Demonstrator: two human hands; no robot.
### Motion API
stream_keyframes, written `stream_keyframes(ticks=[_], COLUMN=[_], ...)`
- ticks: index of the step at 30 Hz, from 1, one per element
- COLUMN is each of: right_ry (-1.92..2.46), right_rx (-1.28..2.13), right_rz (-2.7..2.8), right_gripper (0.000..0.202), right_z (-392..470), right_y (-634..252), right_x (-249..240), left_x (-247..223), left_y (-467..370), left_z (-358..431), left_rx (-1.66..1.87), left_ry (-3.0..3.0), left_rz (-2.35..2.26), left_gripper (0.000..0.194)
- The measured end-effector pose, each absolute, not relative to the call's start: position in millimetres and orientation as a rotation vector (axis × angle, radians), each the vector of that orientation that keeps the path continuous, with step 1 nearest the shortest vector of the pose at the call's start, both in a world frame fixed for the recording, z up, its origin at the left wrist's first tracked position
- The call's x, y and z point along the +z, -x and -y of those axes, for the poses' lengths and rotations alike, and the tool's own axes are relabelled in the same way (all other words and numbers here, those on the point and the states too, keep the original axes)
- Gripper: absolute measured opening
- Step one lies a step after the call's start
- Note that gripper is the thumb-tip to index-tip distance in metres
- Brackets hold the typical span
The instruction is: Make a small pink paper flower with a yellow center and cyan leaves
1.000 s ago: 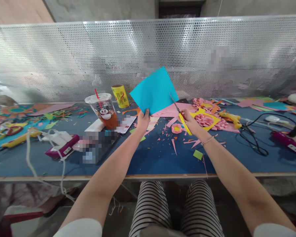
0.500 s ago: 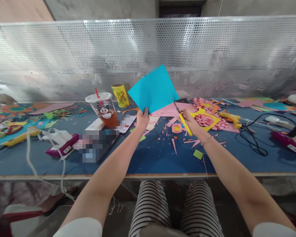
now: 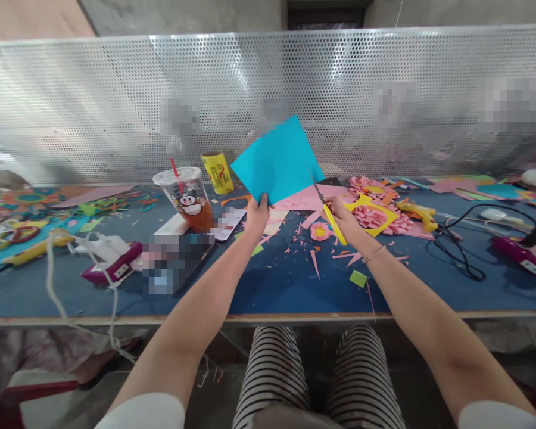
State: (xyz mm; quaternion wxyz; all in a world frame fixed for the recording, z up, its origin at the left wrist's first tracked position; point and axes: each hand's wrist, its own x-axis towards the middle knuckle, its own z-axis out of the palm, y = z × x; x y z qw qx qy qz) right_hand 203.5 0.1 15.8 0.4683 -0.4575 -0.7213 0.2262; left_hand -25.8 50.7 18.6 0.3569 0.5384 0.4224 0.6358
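Observation:
A flat sheet of blue paper (image 3: 277, 159) is held up above the table by my left hand (image 3: 258, 215), thumb on its lower corner. In my right hand (image 3: 343, 219) are scissors with yellow handles (image 3: 335, 225), their blades pointing up and left beside the paper's right corner. Pink paper scraps and a small pink paper flower (image 3: 320, 231) lie on the table below. Right of my right hand is a yellow paper piece with a round hole (image 3: 386, 223), over pink fringed paper.
On the blue table (image 3: 290, 295) stand a plastic drink cup (image 3: 190, 202) and a yellow can (image 3: 218, 173). A phone, power strips (image 3: 116, 265) and cables lie at the sides. Behind rises a perforated metal screen (image 3: 138, 89).

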Motion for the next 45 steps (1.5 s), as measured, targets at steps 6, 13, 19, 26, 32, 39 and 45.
stream_keyframes(ticks=[6, 13, 19, 26, 32, 39, 45], right_ry=[1.137, 1.153, 1.18, 1.111, 1.049, 1.049, 1.127], right_rx=[0.473, 0.304, 0.244, 0.364, 0.801, 0.852, 0.326], right_rz=[1.79, 1.789, 1.784, 1.711, 1.62, 1.551, 1.659], right_gripper=[0.036, 0.032, 0.032, 0.035, 0.039, 0.045, 0.038], right_z=[-0.1, -2.3, -8.3, -10.3, 2.0, 2.1, -15.7], right_y=[-202.9, -201.5, -202.2, -203.2, -200.1, -196.9, -202.1], right_x=[16.2, 15.3, 12.6, 9.4, 14.7, 13.4, 2.4], left_x=[18.8, 17.8, 21.2, 23.5, 20.8, 20.3, 20.7], left_y=[26.1, 26.7, 24.7, 26.7, 24.3, 23.3, 23.0], left_z=[-50.7, -51.2, -48.2, -44.1, -42.8, -42.4, -43.4], left_rx=[1.649, 1.647, 1.653, 1.617, 1.579, 1.56, 1.54], left_ry=[-1.402, -1.429, -1.43, -1.534, -1.617, -1.685, -1.675], left_rz=[-1.093, -1.063, -1.127, -1.179, -1.239, -1.244, -1.255], left_gripper=[0.034, 0.034, 0.033, 0.034, 0.035, 0.036, 0.037])
